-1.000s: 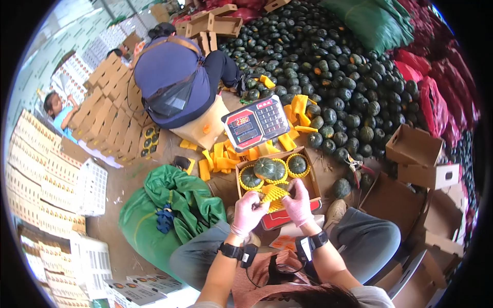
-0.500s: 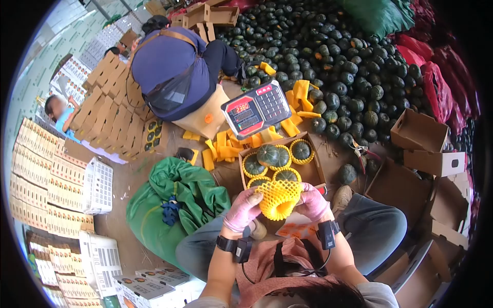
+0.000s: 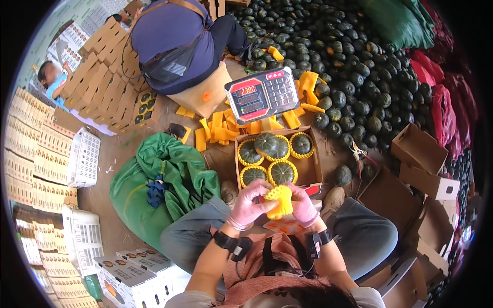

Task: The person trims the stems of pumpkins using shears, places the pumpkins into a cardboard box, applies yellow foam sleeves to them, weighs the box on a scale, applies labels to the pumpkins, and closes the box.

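My left hand and my right hand, both in pink gloves, grip a yellow foam net sleeve between them. The sleeve is bunched up, and no squash shows inside it. Just beyond my hands stands an open cardboard box holding several dark green squashes in yellow nets. Among them, one bare squash rests on top, with no net around it. Behind the box a digital scale with a red and black face reads 2380.
Loose yellow nets lie around the scale. A large squash pile fills the back right. Cardboard boxes stand at right, pruning shears nearby. A green sack lies left. Another person sits ahead.
The net sleeve was stretched wide between my hands and is now gathered narrower, with my hands closer together. The whole view has shifted slightly.
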{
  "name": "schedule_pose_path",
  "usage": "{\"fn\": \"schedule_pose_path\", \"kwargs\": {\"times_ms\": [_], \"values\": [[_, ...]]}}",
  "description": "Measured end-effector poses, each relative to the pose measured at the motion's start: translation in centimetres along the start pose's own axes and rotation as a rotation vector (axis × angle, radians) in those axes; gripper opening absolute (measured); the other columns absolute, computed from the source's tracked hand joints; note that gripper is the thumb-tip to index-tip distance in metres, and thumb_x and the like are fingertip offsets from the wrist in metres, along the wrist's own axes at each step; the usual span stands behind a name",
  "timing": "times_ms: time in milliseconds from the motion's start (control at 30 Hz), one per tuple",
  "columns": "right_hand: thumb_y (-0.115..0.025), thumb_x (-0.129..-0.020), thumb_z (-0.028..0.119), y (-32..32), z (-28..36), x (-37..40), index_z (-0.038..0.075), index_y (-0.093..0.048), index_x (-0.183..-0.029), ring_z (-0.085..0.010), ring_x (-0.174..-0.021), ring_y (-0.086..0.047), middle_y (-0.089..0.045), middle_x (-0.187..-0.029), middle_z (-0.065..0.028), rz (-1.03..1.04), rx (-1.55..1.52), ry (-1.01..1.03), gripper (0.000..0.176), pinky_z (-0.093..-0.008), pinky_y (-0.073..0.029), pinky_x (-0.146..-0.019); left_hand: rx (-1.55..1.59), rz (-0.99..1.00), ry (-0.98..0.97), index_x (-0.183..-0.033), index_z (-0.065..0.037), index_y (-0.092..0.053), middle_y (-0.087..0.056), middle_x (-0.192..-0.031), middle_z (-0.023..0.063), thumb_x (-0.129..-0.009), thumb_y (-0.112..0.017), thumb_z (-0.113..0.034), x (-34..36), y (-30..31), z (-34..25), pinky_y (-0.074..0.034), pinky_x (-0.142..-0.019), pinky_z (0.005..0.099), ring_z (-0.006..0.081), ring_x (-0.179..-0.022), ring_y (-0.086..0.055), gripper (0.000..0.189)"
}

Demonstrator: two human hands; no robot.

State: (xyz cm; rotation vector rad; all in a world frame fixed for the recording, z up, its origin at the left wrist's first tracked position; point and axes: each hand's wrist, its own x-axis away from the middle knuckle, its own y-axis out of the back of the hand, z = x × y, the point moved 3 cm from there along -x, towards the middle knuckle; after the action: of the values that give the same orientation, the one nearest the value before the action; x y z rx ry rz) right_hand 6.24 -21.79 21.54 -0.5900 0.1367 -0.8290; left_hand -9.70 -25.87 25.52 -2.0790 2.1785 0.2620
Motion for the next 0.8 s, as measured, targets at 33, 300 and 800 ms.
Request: {"fn": "schedule_pose_path", "kwargs": {"times_ms": [33,300,800], "values": [[-0.068,-0.075,-0.002,-1.6,1.9,0.4,0.004,-0.06,-0.092,-0.0131,-0.091,-0.056,-0.056,-0.096,-0.0021,-0.039,0.054,0.099,0.02,-0.0264,-0.045,-0.084,0.281,0.185,0.241,-0.103,0.0,-0.062,-0.063,-0.103,0.0054,-0.078,-0.073,-0.01,0.0,-0.1,-0.5,-0.046,-0.085,0.027,0.0136,-0.095,-0.058,0.029],[-0.065,-0.081,0.014,-0.1,-1.5,1.2,-0.007,-0.048,-0.126,-0.0255,-0.109,-0.056,-0.057,-0.123,-0.0171,0.374,-0.579,-0.2,0.052,-0.0373,-0.043,-0.095,0.676,0.193,0.604,-0.115,0.005,-0.057,-0.064,-0.107,0.0089,-0.085,-0.063,-0.015,1.3,4.5,4.3,-0.045,-0.09,0.0298,0.0163,-0.098,-0.06,0.037],[-0.052,-0.096,0.02,13.3,-5.7,-20.2,0.002,-0.051,-0.121,-0.0112,-0.086,-0.049,-0.058,-0.095,-0.0036,-0.362,0.395,-0.206,0.031,-0.0229,-0.042,-0.08,-0.393,-0.506,0.222,-0.088,-0.002,-0.057,-0.06,-0.076,0.0114,-0.088,-0.063,-0.014,-13.6,10.0,22.9,-0.047,-0.064,0.0293,0.0202,-0.066,-0.057,0.013]]}}
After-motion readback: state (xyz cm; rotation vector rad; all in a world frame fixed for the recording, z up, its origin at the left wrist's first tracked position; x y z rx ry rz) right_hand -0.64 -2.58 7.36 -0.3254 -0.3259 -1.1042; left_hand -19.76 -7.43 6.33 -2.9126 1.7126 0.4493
